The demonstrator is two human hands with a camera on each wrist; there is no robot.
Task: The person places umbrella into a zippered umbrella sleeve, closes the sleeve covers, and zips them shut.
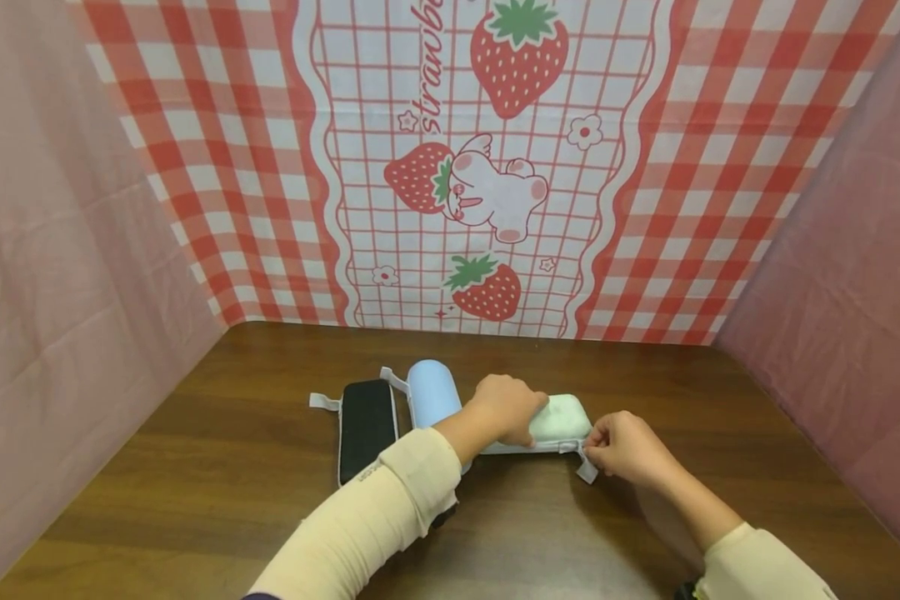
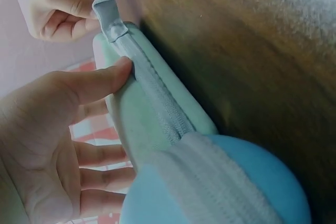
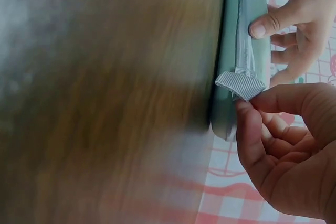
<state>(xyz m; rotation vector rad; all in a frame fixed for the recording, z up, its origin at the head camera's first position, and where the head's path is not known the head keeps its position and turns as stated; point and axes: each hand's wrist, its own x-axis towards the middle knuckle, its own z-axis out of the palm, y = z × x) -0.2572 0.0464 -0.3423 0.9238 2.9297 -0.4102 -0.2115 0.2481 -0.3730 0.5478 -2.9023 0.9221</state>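
Observation:
A pale green zip case [image 1: 561, 419] lies on the table with its zipper side facing me. My left hand [image 1: 506, 407] grips it from above; in the left wrist view the thumb presses beside the zipper [image 2: 152, 87] and the other fingers reach to the opposite side. At the case's right end, my right hand [image 1: 630, 447] pinches the zipper pull between thumb and index finger, mostly hidden by the fingertips. A grey ribbed fabric tab [image 3: 241, 83] sticks out from the zipper's end right beside those fingertips.
Left of the green case lie a light blue case [image 1: 432, 392] and a black case [image 1: 367, 429], each with a grey tab at its far left. Checked strawberry cloth [image 1: 487, 192] hangs behind the wooden table [image 1: 532, 533]; pink cloth [image 1: 832, 250] borders both sides.

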